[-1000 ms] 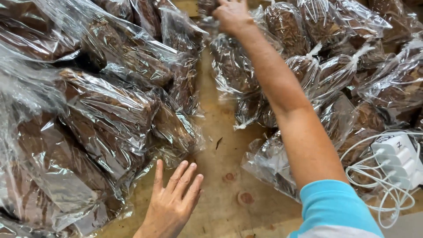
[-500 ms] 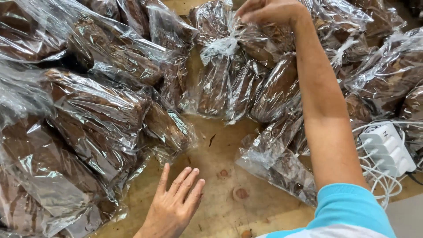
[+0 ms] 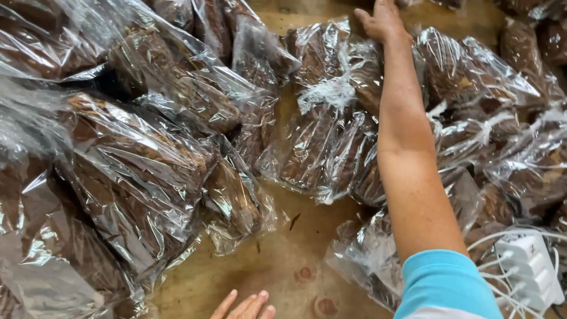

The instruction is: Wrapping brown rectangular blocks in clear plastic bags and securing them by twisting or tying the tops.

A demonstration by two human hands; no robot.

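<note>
Right hand [image 3: 383, 22] on clear bag [image 3: 331, 136], brown contents

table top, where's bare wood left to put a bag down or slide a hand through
One open patch of the wooden table: bottom centre, between the left pile of clear bags and the bags under the right arm, where the left hand rests. A narrow strip runs up toward the tied bag the right hand reaches over. Elsewhere it is crowded; a white power strip fills the lower right.
</note>
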